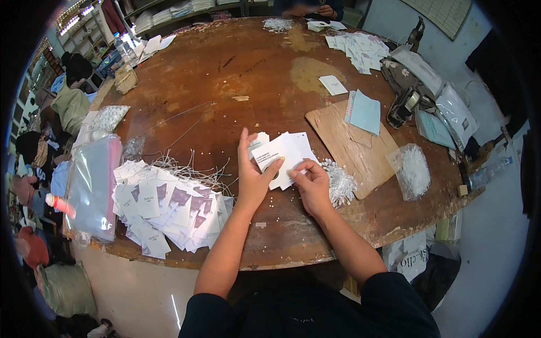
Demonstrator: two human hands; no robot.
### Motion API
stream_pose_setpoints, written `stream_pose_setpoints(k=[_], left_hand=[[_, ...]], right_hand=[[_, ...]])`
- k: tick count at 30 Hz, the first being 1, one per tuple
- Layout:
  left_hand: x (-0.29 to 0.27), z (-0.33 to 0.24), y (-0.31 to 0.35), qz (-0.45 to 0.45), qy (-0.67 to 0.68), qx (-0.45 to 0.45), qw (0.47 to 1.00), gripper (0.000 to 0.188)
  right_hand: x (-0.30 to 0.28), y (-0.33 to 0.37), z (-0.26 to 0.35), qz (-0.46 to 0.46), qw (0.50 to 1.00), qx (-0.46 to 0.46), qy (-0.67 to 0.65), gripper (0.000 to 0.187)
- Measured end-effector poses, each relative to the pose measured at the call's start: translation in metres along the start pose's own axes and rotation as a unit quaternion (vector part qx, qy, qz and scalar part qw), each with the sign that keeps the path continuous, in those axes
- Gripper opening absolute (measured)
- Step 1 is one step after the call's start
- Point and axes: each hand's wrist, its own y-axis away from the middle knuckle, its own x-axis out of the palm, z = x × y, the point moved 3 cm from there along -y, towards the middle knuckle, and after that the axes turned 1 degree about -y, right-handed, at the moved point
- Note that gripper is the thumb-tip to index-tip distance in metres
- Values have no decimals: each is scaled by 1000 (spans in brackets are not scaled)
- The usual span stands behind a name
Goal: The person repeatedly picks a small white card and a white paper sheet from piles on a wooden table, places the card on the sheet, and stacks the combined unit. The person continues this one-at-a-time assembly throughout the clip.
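Observation:
Above the middle of the wooden table (225, 84), my left hand (253, 177) holds several white cards (272, 152), its thumb pressed on their front. My right hand (311, 183) pinches the lower right edge of the fanned cards between thumb and fingers. To the left of my hands lies a heap of white and purple hang tags (169, 203), with white strings (191, 172) spreading from its far side. A pile of small white string fasteners (340, 183) sits just right of my right hand, partly hidden by it.
Clear plastic bags (96, 186) lie at the left edge. On the right are a wooden board (360, 146) with a light blue card (363, 112), a bag of white fasteners (411, 172) and a tape dispenser (403, 107). Across the table, a person (310, 8) sits by more cards (360, 49).

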Motion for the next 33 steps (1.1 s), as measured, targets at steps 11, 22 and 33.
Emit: stream_pose_setpoints(k=[11, 22, 33], left_hand=[[9, 1, 12, 39, 230, -206, 950, 39], [13, 7, 12, 105, 248, -238, 933, 44], [12, 1, 20, 32, 117, -146, 982, 43]], right_hand=[[21, 13, 11, 22, 997, 40, 69, 37], [4, 6, 7, -29, 991, 13, 129, 22], [16, 16, 5, -11, 962, -57, 266, 39]])
